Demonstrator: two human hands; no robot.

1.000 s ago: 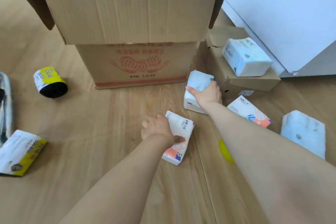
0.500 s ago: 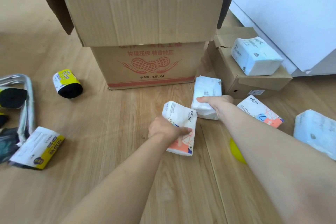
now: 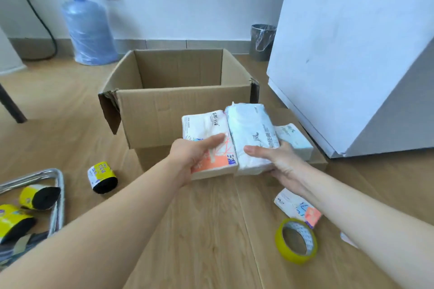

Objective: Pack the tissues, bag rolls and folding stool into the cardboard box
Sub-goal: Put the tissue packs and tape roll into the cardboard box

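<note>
My left hand grips a white-and-orange tissue pack. My right hand grips a white tissue pack pressed against it. Both packs are lifted off the floor, in front of the open cardboard box, below its rim. A third tissue pack lies on a flat small box to the right. Another orange-patterned tissue pack lies on the floor under my right forearm. Black bag rolls with yellow labels lie at the left, beside the folding stool's metal frame.
A yellow tape roll stands on the wooden floor at the right front. A large white cabinet rises at the right. Behind the box are a blue water jug and a metal waste bin.
Both hands lifted their tissue packs off the floor and brought them side by side toward the box. The view tilted up, showing the box's open top.
</note>
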